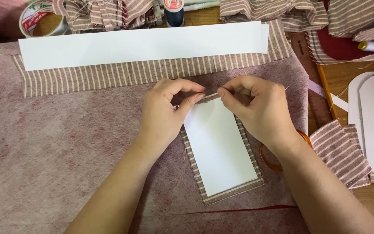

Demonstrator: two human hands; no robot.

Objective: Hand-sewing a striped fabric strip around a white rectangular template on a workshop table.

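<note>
The left hand pinches the top edge of the striped fabric piece, which lies on the felt mat below the long white paper strip. The white card lies on the fabric piece. The right hand pinches the same edge beside it.

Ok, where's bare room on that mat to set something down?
The pink felt mat is bare left of the left hand, below the long striped strip. Crowded: the top edge with fabric heaps and thread spool, and the right side with striped pieces.
</note>
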